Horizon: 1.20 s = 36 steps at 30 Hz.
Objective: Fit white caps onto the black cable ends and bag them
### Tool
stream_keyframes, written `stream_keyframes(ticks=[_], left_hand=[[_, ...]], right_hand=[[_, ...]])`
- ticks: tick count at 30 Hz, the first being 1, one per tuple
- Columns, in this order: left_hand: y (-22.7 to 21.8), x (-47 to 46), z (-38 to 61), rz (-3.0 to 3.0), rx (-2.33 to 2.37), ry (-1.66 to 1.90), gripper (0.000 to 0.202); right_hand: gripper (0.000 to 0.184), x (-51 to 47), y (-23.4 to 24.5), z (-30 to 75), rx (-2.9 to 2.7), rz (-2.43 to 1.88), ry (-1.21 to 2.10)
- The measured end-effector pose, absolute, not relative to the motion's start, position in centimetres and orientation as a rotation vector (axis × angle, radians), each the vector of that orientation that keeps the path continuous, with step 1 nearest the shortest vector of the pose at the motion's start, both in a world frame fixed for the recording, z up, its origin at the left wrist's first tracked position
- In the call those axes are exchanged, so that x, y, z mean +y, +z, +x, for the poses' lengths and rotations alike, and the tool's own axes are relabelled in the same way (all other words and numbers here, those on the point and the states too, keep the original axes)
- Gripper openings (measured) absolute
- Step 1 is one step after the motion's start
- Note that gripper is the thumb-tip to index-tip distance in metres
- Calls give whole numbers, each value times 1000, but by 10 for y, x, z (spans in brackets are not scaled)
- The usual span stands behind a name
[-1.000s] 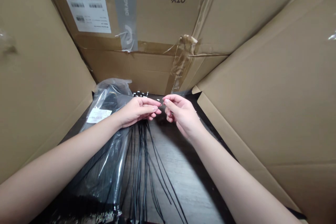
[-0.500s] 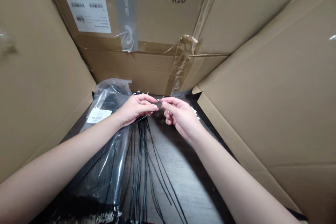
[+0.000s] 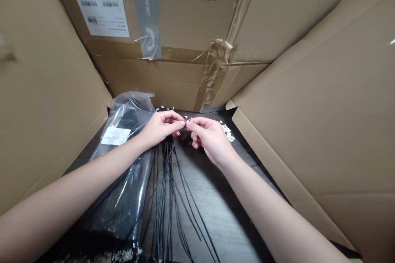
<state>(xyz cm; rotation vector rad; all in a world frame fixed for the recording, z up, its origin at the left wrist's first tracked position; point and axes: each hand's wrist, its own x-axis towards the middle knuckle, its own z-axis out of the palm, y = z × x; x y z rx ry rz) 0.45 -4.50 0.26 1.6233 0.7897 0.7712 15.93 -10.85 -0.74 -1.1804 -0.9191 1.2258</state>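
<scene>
Brown cardboard carton flaps [image 3: 308, 90] are closing in on both sides of the head view, and between them the left hand [image 3: 162, 128] and right hand [image 3: 210, 141] are meeting almost fingertip to fingertip. Both hands are pinched shut, seemingly clamped on the tip of the thin black cords [image 3: 165, 189], though that tip is too small to make out clearly. The cords are fanning downward from beneath the left hand, spreading across a dark wood-grain table [image 3: 216, 213]. Small white pieces [image 3: 227, 131] are lying in a loose cluster just beyond the right hand, and a short row of similar white bits [image 3: 164, 109] is sitting beyond the left hand. A clear plastic bag [image 3: 129, 111] is lying under the left forearm, holding something dark and carrying a white label [image 3: 115, 135]. Farther back, the carton wall [image 3: 173, 82] is showing a barcode sheet [image 3: 99, 8], a strip of grey tape [image 3: 145, 8] and torn brown packing tape [image 3: 214, 74].
</scene>
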Motion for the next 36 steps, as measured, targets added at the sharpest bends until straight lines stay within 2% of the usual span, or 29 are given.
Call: stream_keyframes(ticks=[12, 36], left_hand=[[2, -43, 2, 1635, 783, 760, 23], [5, -43, 2, 1651, 757, 679, 22]], right_hand=[[27, -113, -3, 161, -1289, -1457, 995], [18, -113, -7, 161, -1503, -1450, 806]])
